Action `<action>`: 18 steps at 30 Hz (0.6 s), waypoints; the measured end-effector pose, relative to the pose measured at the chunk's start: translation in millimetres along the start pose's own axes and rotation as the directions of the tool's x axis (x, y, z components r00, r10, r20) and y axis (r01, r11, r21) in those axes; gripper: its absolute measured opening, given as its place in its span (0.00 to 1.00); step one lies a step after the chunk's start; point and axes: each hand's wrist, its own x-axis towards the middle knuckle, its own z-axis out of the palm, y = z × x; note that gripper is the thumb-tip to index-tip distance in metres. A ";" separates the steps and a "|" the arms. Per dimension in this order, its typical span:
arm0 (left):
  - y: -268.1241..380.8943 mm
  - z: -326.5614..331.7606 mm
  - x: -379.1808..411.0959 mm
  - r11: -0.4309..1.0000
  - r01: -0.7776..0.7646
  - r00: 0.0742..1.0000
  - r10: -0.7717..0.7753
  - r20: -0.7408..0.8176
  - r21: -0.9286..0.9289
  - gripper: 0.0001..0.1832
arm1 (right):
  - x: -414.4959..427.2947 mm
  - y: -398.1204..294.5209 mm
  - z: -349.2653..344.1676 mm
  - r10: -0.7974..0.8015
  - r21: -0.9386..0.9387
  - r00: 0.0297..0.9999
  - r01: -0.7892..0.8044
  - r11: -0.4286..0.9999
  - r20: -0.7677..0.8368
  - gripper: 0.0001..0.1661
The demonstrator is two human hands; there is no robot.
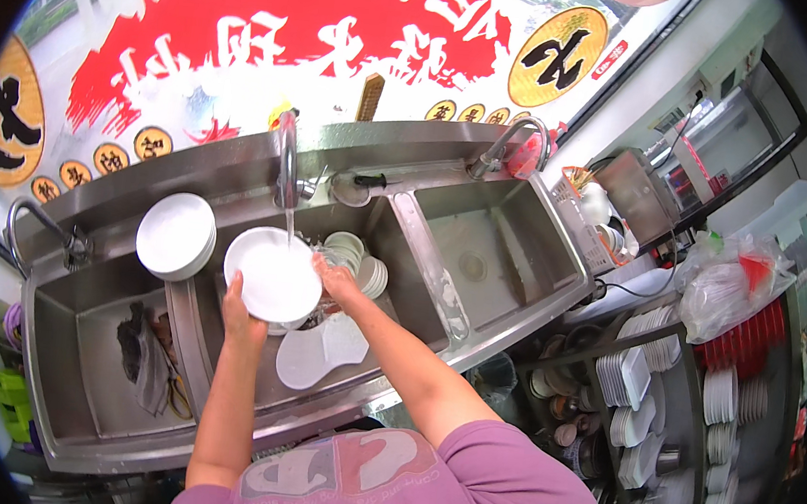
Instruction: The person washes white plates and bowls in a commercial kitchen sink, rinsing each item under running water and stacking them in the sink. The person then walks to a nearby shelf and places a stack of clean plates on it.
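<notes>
A white bowl (271, 276) is held over the middle sink basin, tilted so its inside faces up. My left hand (246, 313) grips its near left rim, thumb along the edge. On the right rim, my right hand (334, 279) holds the bowl, some fingers hidden. Water runs from the middle faucet (287, 157) onto the bowl's far edge. Below lie small white dishes (372, 277), a stack of small bowls (346, 245) and a curved white plate (321, 353). Several white bowls (176, 234) are stacked on the divider to the left.
The left basin (96, 339) holds a grey cloth (148, 366) and yellow-handled scissors (178, 396). At right are another basin (478, 230) and a faucet (501, 148). A strainer (350, 188) sits on the back ledge. Shelves with stacked plates (621, 379) stand beyond the sink's right end.
</notes>
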 end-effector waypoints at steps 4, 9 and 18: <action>-5.6 -31.3 33.8 0.995 -0.076 0.994 0.081 -0.074 0.065 0.24 | -56.3 -2.2 45.2 -0.197 0.700 0.923 -0.100 0.707 0.331 0.19; -32.1 -33.4 42.9 0.952 -0.087 0.941 0.176 -0.290 0.295 0.24 | -87.3 -22.9 52.3 -0.278 0.740 0.954 0.104 0.665 0.115 0.28; -54.9 -38.4 52.3 0.932 0.019 0.937 0.110 -0.332 0.361 0.24 | -92.1 -13.9 25.4 -0.255 0.501 0.966 0.247 0.829 -0.055 0.18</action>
